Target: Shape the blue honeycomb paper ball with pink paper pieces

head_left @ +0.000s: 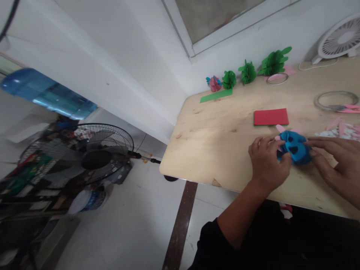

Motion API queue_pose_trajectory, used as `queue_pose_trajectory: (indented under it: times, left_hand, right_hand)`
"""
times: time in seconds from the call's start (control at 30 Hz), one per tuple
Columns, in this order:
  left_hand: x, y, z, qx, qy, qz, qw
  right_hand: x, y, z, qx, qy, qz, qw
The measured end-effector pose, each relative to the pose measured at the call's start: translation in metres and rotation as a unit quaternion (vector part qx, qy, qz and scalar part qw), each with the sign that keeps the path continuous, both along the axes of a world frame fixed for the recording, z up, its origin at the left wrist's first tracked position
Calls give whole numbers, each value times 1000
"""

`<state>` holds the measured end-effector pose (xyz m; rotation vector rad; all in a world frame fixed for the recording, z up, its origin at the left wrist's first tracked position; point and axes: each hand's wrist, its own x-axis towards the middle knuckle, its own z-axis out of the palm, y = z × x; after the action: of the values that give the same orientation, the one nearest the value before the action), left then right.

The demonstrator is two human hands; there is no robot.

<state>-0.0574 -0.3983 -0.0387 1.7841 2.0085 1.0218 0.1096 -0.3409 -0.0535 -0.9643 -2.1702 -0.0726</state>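
Note:
Near the table's front edge lies a blue paper craft (pixel 298 150) with dark patches and small pink pieces at its left end. My left hand (pixel 267 162) has its fingers curled around the craft's left side, the thumb pressed on its lower part. From the right, my right hand (pixel 334 161) pinches the craft's other end between thumb and fingers. A red paper stack (pixel 271 117) lies just behind the craft on the wooden table (pixel 208 142).
Green folded paper figures (pixel 248 72) and a pink one (pixel 215 84) line the wall. A green strip (pixel 216 96), clear rings, pink-handled scissors (pixel 348 108), paper scraps (pixel 347 131) and a white fan (pixel 341 37) are also there. A black fan (pixel 95 159) stands left of the table.

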Motion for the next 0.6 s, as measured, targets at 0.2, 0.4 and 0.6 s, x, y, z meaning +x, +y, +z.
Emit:
queue_pose_trajectory:
  times: [0.2, 0.4, 0.6]
  left_hand:
    - [-1, -2, 1, -6, -3, -11, 1000]
    - [-1, -1, 1, -9, -2, -7, 1000]
    - [-2, -1, 3, -14, -3, -6, 1000]
  right_hand:
    - [1, -1, 1, 57, -4, 22, 998]
    - [-2, -5, 3, 56, -1, 26, 998]
    - [0, -6, 2, 54, -13, 17, 998]
